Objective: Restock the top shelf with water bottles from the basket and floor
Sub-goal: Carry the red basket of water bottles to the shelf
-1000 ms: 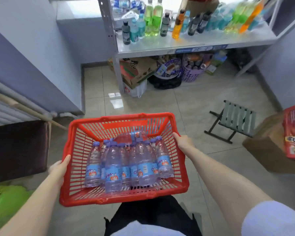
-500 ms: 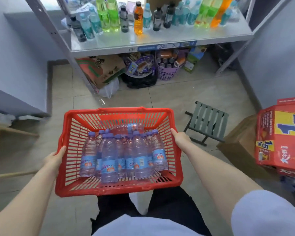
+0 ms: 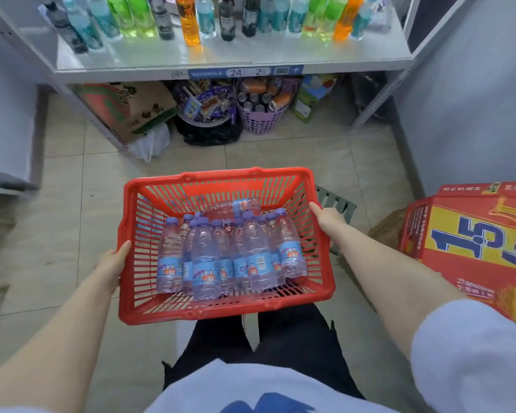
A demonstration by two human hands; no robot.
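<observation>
Mid-frame, left hand (image 3: 113,263) and right hand (image 3: 325,217) clasp the red plastic basket (image 3: 221,315) — any tilt could spill its clear blue-labelled water bottles (image 3: 206,263).

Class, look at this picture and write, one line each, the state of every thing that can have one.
red basket: held off the floor, loaded.
water bottles: capped, most standing in the basket, a few lying behind.
left hand: grips the left rim.
right hand: grips the right rim.
shelf: partly stocked, front strip bare.
purple basket: on the floor, full of cans.
folding stool: unfolded, partly hidden.
</observation>
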